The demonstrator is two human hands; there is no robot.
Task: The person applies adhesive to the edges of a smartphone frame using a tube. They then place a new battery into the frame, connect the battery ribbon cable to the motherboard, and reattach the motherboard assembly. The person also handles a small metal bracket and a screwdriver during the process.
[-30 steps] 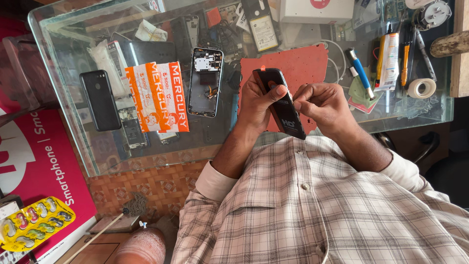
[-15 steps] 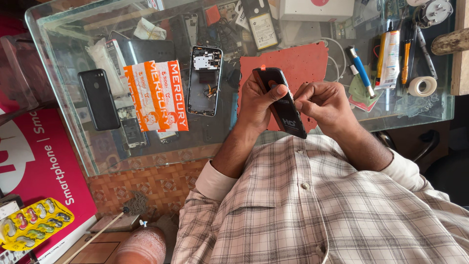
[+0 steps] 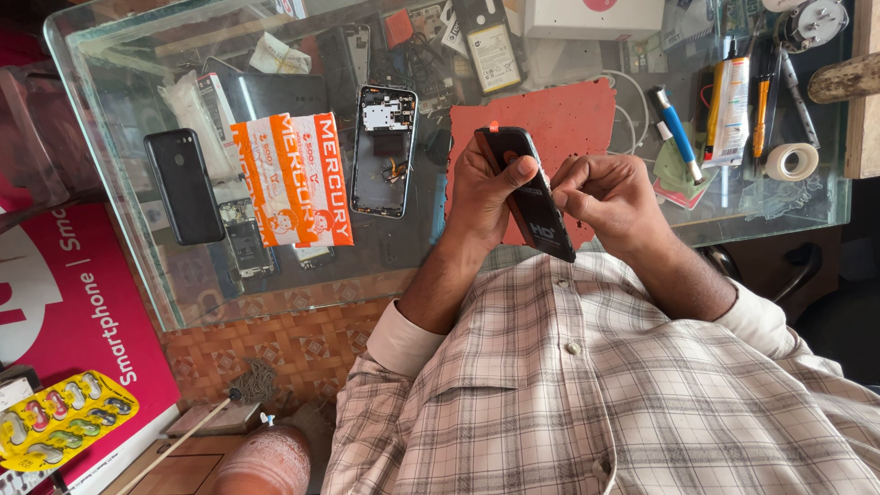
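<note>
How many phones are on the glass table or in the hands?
3 clearly: a black phone held in both hands, an opened phone lying on the glass table mid-top, a black one at its left. More may lie under the glass.

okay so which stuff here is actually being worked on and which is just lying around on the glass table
In hand:
- black phone, held in the left hand
- right hand, fingers at the phone's edge
- red mat beneath the hands

Lying about:
- opened phone
- black back cover
- orange and white packet
- tape roll
- blue pen
- glue tube
</note>
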